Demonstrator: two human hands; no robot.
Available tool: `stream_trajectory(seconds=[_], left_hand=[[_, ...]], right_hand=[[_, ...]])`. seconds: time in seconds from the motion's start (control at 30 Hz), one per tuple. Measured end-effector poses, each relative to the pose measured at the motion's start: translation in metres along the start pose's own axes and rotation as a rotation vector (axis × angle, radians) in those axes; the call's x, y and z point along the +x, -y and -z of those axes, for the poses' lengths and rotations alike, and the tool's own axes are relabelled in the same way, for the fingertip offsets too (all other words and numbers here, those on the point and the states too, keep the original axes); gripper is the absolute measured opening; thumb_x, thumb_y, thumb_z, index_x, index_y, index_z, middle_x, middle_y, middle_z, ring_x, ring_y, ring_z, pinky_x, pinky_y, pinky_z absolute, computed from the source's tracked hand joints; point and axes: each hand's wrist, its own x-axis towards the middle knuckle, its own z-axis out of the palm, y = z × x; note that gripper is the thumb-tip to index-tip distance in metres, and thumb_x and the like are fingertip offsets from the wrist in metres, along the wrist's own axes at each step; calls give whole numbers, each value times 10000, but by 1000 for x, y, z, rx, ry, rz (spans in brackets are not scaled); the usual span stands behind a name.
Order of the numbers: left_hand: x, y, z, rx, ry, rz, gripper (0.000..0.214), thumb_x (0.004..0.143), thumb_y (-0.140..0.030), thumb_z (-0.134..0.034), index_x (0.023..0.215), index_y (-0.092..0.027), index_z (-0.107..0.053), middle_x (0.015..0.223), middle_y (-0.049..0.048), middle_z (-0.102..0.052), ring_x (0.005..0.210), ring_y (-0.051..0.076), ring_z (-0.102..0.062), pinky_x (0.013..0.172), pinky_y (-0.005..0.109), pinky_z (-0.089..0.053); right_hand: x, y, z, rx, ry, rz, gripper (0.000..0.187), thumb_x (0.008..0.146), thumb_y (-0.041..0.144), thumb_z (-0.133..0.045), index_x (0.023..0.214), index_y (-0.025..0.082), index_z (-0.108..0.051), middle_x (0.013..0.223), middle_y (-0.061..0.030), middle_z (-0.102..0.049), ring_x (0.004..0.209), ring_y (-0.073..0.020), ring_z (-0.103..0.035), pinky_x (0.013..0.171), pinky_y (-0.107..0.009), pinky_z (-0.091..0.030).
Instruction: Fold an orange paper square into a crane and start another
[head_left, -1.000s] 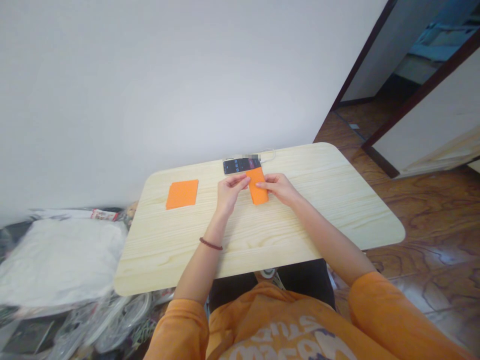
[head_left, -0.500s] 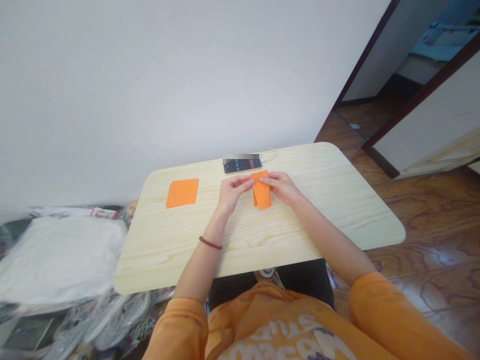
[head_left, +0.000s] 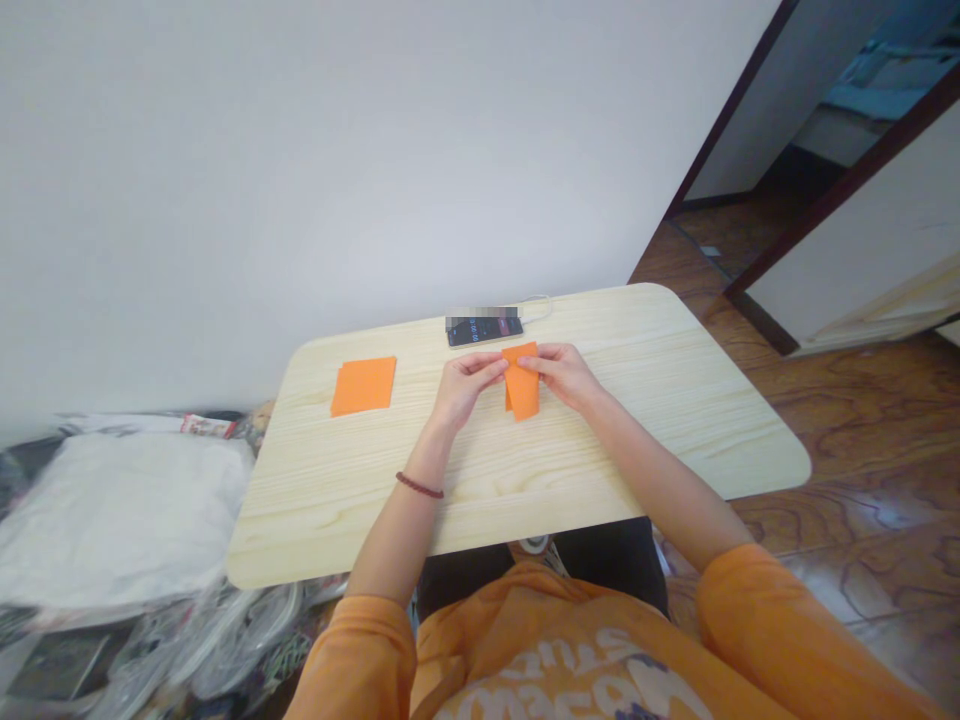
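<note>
A folded orange paper (head_left: 523, 388) is held a little above the light wooden table (head_left: 525, 470), near its far middle. My left hand (head_left: 466, 384) pinches the paper's left upper edge. My right hand (head_left: 564, 373) pinches its right upper corner. The lower part of the paper hangs free between the two hands. A small stack of flat orange paper squares (head_left: 364, 385) lies on the table to the left, well apart from my left hand.
A black phone (head_left: 483, 329) with a white cable lies at the table's far edge, just behind the held paper. White bags and plastic wrap (head_left: 120, 520) are piled on the floor to the left. A doorway (head_left: 825, 150) opens at the right.
The orange paper was lying flat under my fingers a second ago; both hands have lifted it, and one layer has come away so that it now looks bent along a crease.
</note>
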Motion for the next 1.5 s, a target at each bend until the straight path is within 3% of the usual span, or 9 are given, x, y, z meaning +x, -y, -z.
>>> stream_trajectory(seconds=[0.23,0.53,1.0,1.27,1.5], left_hand=[[1,1,2,51,7,-14,361,457,-324,-869,744,-155,-732,802,55,-736,720,137,-667,743,283,-533],[-1,1,-2,148,-134,-183,315,520,-319,-839,753,-135,-734,775,73,-738,685,155,-673,727,316,-556],[-2,1,-2,143,-121,-154,322,498,-325,-851,736,-143,-737,756,59,-738,683,152,-678,741,313,-565],[-3,-1,-2,161,-105,-146,324,513,-334,-842,749,-139,-737,785,73,-739,706,166,-681,756,329,-561],[-1,1,-1,150,-193,-202,342,532,-339,-836,782,-131,-730,789,81,-737,692,164,-678,749,339,-563]], right_hand=[[1,-1,1,-14,3,2,290,456,344,-863,632,157,-731,664,-27,-691,627,-125,-581,656,-279,-433],[4,-5,2,17,-12,13,272,488,357,-854,628,164,-722,688,-25,-686,655,-122,-589,670,-275,-449],[7,-9,6,-55,-61,45,321,445,411,-864,556,164,-691,614,-21,-648,608,-116,-559,631,-276,-444],[6,-9,4,-28,-68,30,304,444,390,-869,566,168,-701,655,-35,-684,657,-139,-606,693,-293,-475],[1,-8,1,-32,72,-72,340,494,416,-851,704,170,-746,799,-66,-735,781,-185,-652,774,-317,-499]])
